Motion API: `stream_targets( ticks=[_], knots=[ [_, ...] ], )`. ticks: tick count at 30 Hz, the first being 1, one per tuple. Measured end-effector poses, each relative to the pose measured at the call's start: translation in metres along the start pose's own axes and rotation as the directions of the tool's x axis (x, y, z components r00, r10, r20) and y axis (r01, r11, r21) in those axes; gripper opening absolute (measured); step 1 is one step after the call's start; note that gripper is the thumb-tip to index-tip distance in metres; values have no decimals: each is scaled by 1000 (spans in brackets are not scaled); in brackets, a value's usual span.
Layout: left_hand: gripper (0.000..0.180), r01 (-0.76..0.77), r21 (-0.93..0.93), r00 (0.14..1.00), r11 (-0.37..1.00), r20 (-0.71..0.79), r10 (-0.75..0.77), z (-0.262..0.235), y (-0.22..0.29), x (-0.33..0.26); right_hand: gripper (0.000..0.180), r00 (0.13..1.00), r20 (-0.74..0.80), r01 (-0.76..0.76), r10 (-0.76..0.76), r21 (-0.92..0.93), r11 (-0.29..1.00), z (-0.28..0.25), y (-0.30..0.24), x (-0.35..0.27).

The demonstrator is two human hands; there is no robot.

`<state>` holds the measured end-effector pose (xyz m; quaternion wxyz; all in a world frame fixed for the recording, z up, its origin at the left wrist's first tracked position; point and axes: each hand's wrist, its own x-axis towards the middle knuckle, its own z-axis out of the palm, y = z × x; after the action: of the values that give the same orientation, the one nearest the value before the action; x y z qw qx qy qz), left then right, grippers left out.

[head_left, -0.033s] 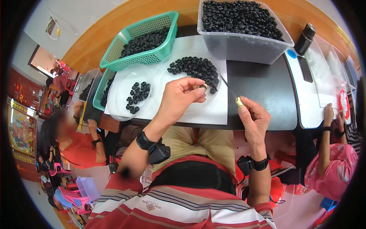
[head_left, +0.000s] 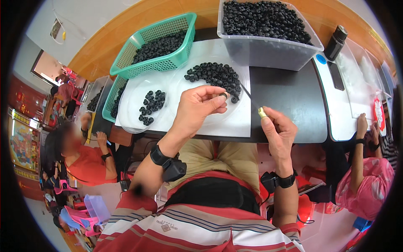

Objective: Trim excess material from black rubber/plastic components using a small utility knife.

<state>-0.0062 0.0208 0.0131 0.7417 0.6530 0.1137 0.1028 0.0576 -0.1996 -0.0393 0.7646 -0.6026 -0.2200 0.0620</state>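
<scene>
A clear tub [head_left: 268, 52] of black rings sits at the top of the frame. The left hand [head_left: 197, 109] pinches one black ring [head_left: 225, 95] (tiny, light, best held by its edges). The right hand [head_left: 279, 130] pinches a small yellow piece [head_left: 262, 112], mid-frame.

The small black ring [head_left: 224, 95] pinched in the left hand [head_left: 197, 107] is mostly covered by the fingertips, so its shape is hard to tell. The yellowish piece [head_left: 262, 112] held by the right hand [head_left: 279, 132] is too small to identify. The clear tub [head_left: 268, 50] at the table's far edge is cut off at the top.
</scene>
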Motion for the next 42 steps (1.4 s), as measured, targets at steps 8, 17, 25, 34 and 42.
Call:
stream_targets(
  ticks=[8,17,25,34,42],
  knots=[
    [25,88,-362,996,928,25,-84,-4,3,-16,29,986,119,131,-118,-107,986,25,-5,-5],
    [20,122,-518,990,847,129,-64,-13,-5,-24,26,933,203,340,-298,-224,913,40,-7,-5],
    [16,65,-536,992,842,123,2,-21,-7,-31,27,921,235,364,-311,-234,902,41,-8,-2],
    [16,49,-518,992,854,125,19,-23,5,-40,26,951,114,305,-289,-173,936,39,-15,1],
    [18,87,-547,996,833,66,-61,-30,1,-44,29,909,264,372,-321,-169,913,42,-12,0]
  ],
)
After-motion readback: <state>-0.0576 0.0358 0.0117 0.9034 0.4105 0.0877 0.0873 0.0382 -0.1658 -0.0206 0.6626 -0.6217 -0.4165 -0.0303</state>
